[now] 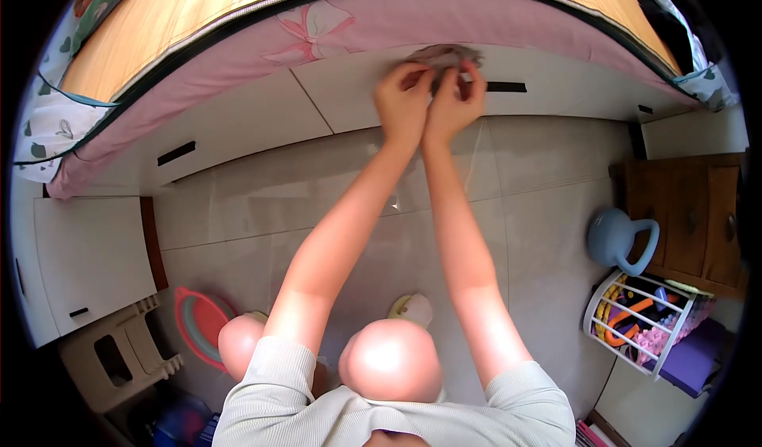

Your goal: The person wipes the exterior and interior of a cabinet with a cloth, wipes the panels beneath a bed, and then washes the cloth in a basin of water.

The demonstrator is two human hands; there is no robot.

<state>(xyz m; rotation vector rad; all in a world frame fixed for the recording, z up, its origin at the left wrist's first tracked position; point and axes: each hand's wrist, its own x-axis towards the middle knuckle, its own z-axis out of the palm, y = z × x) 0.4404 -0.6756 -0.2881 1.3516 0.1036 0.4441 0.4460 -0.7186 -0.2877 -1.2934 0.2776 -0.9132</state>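
Observation:
My left hand (402,104) and my right hand (456,107) are side by side, wrists nearly touching, in front of the white drawer front (349,90) under the bed. Between their curled fingers is a crumpled grey-brown cloth (446,53), blurred, bunched just below the pink fabric edge (476,19). Both hands grip it with the fingers bent inward. A black drawer handle (506,88) lies just right of my right hand, its left end hidden behind the fingers.
Grey floor tiles (262,201) spread below the drawers. On the right are a blue kettlebell (609,239), a white rack (591,320) and a wooden cabinet (675,209). A red basin (190,312) and a beige step stool (99,368) stand at the left.

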